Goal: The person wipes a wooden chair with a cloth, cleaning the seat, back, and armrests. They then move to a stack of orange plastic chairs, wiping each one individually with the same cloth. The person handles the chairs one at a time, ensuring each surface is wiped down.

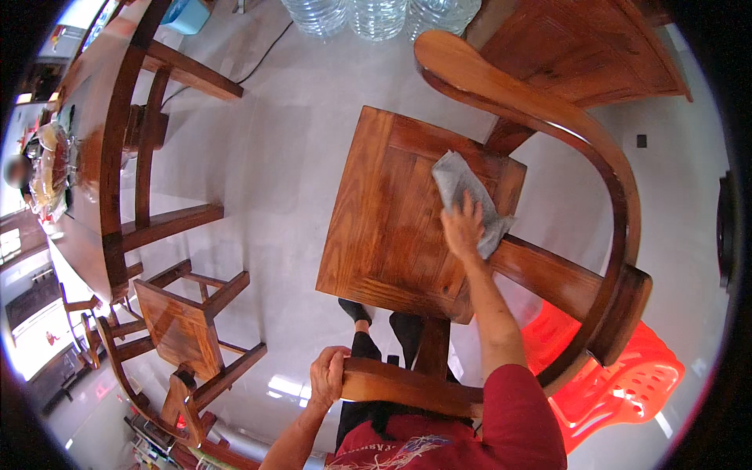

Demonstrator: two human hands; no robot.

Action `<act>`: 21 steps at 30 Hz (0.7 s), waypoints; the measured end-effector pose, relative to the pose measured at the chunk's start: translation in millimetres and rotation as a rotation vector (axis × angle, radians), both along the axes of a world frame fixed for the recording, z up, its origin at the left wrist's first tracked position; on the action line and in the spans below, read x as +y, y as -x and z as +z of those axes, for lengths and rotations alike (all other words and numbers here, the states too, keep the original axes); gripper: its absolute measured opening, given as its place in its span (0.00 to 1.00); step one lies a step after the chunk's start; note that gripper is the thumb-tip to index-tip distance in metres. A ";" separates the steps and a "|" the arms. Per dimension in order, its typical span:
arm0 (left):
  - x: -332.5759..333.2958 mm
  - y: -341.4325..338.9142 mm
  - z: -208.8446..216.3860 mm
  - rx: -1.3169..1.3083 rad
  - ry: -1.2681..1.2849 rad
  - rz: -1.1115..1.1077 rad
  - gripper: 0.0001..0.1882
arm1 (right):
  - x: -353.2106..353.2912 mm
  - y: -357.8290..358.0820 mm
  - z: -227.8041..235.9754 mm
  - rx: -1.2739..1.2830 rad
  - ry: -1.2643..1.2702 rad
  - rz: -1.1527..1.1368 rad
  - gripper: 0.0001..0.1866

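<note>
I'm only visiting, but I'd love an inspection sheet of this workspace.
Surface: glossy brown wooden seat
Things in use: grey cloth lying on the seat; curved armrest nearest the person
Clutter: clear bottles on the floor; red plastic chair at right
Hands: right hand on the cloth, fingers spread; left hand gripping the armrest's end
Cables: black cable, upper left
Surroundings: wooden table and smaller-looking wooden chair at left

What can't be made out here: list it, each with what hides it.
Head view:
Wooden seat: patch under the grey cloth, covered by it.
Right hand: palm, turned away from the camera.
Clear bottles: cut off by the upper edge.
Red plastic chair: partly behind the curved wooden rail.
</note>
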State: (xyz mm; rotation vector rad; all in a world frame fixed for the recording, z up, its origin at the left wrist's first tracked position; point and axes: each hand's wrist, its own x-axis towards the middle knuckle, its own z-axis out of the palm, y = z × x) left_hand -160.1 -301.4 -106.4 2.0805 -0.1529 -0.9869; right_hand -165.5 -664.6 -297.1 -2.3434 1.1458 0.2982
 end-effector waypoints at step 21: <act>-17.6 -18.0 21.6 0.316 -0.133 0.125 0.18 | -2.9 -183.8 -31.5 -0.116 0.257 0.256 0.25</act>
